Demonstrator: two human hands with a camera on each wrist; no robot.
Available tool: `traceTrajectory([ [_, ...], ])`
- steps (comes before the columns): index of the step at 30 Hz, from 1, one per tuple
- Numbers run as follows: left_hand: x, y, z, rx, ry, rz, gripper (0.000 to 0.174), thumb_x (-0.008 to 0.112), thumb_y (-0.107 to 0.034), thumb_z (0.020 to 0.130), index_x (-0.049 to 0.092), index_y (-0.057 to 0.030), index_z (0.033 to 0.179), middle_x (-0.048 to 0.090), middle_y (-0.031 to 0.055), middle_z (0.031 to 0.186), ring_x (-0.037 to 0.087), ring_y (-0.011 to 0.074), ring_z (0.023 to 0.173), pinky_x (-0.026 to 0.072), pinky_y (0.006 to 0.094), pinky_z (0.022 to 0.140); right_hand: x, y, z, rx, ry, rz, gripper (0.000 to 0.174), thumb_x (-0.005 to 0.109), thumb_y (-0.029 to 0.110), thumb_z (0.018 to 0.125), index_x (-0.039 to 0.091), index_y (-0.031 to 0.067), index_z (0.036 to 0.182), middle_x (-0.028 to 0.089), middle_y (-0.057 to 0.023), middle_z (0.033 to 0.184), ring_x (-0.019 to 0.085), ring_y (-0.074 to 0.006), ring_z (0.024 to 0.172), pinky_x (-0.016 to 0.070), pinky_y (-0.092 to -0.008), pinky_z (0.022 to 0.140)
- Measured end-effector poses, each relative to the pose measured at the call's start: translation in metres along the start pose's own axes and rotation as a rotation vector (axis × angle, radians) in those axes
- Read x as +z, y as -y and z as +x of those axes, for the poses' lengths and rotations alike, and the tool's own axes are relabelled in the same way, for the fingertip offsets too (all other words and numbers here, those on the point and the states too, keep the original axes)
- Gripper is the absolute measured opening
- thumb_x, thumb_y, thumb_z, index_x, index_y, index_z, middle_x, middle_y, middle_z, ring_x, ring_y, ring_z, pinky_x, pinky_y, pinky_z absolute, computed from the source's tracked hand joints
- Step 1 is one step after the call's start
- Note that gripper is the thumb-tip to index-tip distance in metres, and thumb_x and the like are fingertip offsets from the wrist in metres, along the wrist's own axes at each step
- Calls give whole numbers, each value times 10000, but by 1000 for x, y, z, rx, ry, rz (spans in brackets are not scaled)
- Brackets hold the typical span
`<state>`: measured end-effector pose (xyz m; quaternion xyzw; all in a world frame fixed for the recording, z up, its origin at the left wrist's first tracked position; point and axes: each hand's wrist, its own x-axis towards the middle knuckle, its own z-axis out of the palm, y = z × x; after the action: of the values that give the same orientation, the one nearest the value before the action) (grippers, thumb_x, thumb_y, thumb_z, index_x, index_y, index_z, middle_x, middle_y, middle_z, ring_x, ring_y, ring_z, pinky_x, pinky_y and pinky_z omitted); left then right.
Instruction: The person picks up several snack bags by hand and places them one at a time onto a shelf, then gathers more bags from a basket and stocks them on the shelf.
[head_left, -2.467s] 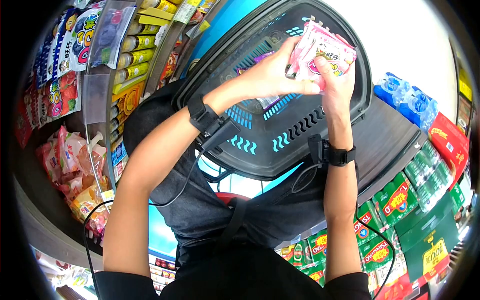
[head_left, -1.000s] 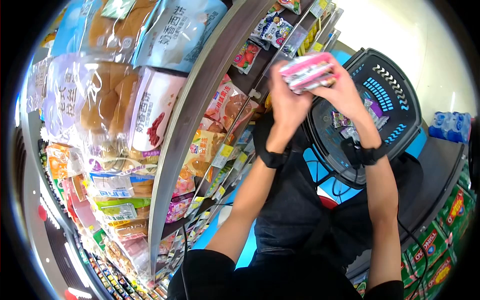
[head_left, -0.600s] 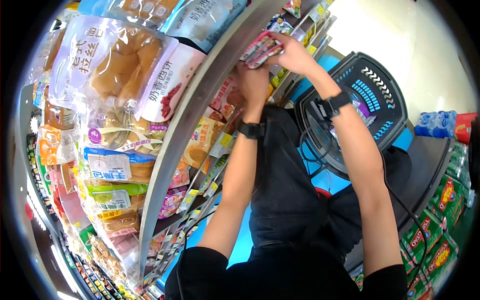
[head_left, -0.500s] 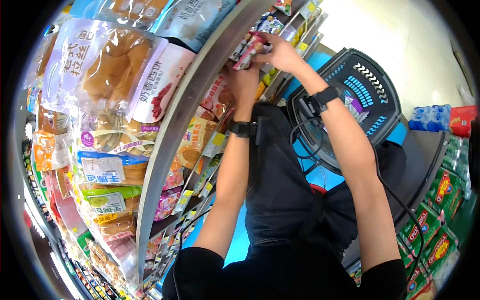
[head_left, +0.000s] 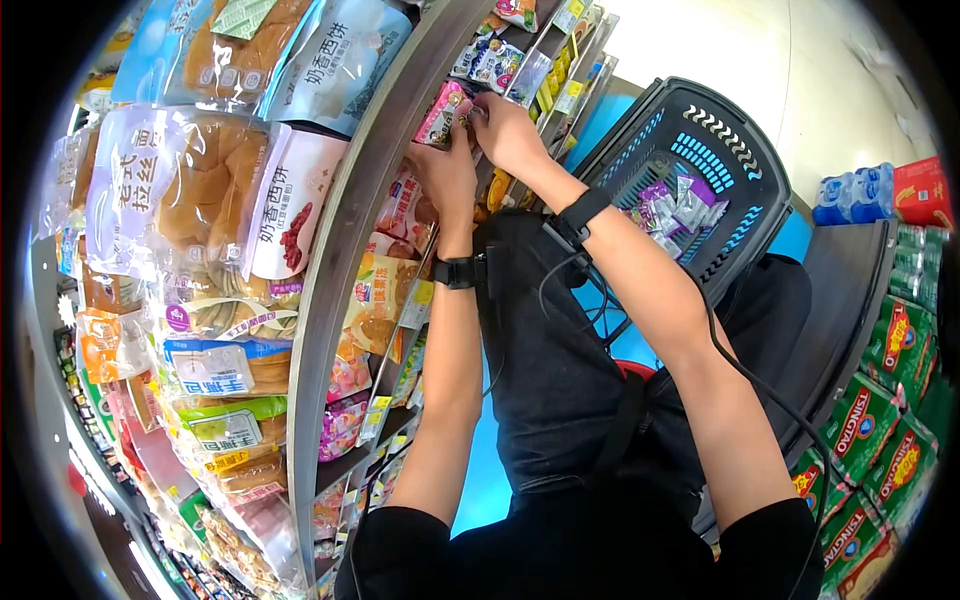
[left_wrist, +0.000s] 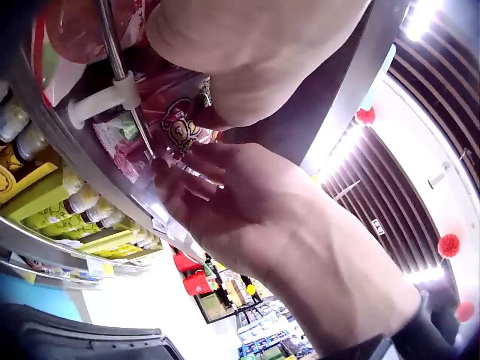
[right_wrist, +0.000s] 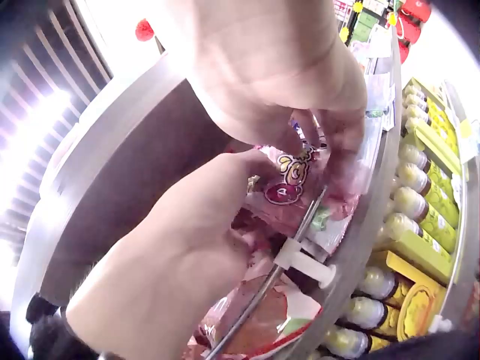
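Note:
At a shelf bay on the left, both hands are on a pink gummy candy bag (head_left: pixel 442 112) with cartoon lettering. My left hand (head_left: pixel 446 185) holds it from the near side, thumb at its edge in the right wrist view. From the far side, my right hand (head_left: pixel 510 135) curls its fingers on the bag's end, beside the metal rail (right_wrist: pixel 262 296). The lettering of the candy bag (right_wrist: pixel 289 184) shows between the two hands. Other bags in the stack are mostly hidden behind the fingers.
A black basket (head_left: pixel 765 225) with purple and clear packets stands right of the shelf. Blue-and-white gummy bags (head_left: pixel 490 62) lie beyond the hands, and jelly bags (head_left: pixel 385 290) nearer. Bagged bread (head_left: pixel 200 190) fills the left. Beer cartons (head_left: pixel 860 425) stand at right.
The hands have carried the pink gummy bags from over the basket leftward to the shelf. They are now lower in the bay, behind the rail, and the head view has turned left.

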<state>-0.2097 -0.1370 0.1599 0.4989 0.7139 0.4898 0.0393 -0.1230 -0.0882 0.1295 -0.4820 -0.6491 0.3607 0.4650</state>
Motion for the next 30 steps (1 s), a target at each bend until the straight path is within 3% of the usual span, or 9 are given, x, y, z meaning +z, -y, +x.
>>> traceTrajectory([
  [5, 3, 3, -4, -94, 53, -49, 919, 724, -248, 813, 150, 147, 1413, 300, 354, 1416, 320, 437, 1328, 239, 447, 1114, -4, -4, -5, -48, 18, -55, 305, 600, 88, 799, 560, -22, 1080, 625, -256, 964, 602, -444, 901, 493, -503, 759],
  [8, 3, 14, -11, -15, -61, 340, 890, 719, -251, 815, 175, 146, 1398, 316, 347, 1404, 347, 419, 1305, 262, 446, 1094, -8, -8, -10, -119, -24, -87, 333, 604, 81, 790, 529, -3, 1103, 611, -225, 1019, 604, -439, 897, 502, -497, 748],
  [9, 2, 12, -17, -45, -75, 310, 738, 698, -197, 836, 260, 131, 1331, 468, 310, 1258, 506, 360, 1147, 388, 432, 986, -11, -6, -15, -141, -34, -72, 339, 604, 83, 790, 520, 1, 1108, 604, -219, 1039, 604, -436, 897, 504, -494, 744],
  [12, -1, 13, -21, -149, 86, -84, 519, 667, -119, 854, 344, 93, 1201, 571, 221, 1051, 600, 277, 920, 478, 379, 829, -20, -4, -31, -171, -47, -43, 330, 596, 91, 805, 513, 26, 1118, 584, -206, 1083, 606, -424, 891, 514, -484, 737],
  [13, 3, 19, -21, -20, 28, 25, 387, 643, -65, 858, 367, 55, 1103, 578, 134, 900, 607, 220, 774, 499, 328, 720, -23, -3, -35, -173, -56, -35, 328, 594, 94, 809, 514, 31, 1121, 585, -203, 1081, 607, -424, 889, 514, -484, 739],
  [19, 6, 18, -24, -109, 68, -52, 334, 628, -63, 855, 383, 36, 1060, 565, 146, 919, 613, 232, 816, 491, 349, 740, -48, -16, -56, 2, -14, 58, 265, 577, 141, 843, 541, 10, 1070, 599, -215, 1064, 585, -407, 988, 471, -465, 838],
  [22, 12, 27, -24, -85, 94, -104, 281, 617, -63, 854, 421, 40, 1027, 570, 157, 926, 615, 265, 835, 484, 372, 763, -56, -42, -61, -13, -4, 18, 224, 569, 104, 835, 579, 14, 1040, 650, -170, 954, 610, -342, 764, 482, -411, 711],
  [26, 0, 14, -26, -38, 168, 140, 176, 586, -49, 841, 491, 47, 955, 573, 210, 981, 593, 341, 917, 465, 409, 822, -71, -70, -71, 33, 23, 17, 178, 572, 124, 846, 593, 11, 982, 670, -161, 896, 649, -315, 767, 507, -384, 710],
  [30, -20, 20, -32, 307, 152, 485, 264, 525, -101, 852, 531, 61, 1060, 551, 239, 1117, 501, 390, 1084, 390, 474, 951, -95, -100, -88, 157, 80, -1, 167, 581, 138, 869, 608, 18, 981, 678, -139, 858, 666, -266, 762, 515, -361, 704],
])
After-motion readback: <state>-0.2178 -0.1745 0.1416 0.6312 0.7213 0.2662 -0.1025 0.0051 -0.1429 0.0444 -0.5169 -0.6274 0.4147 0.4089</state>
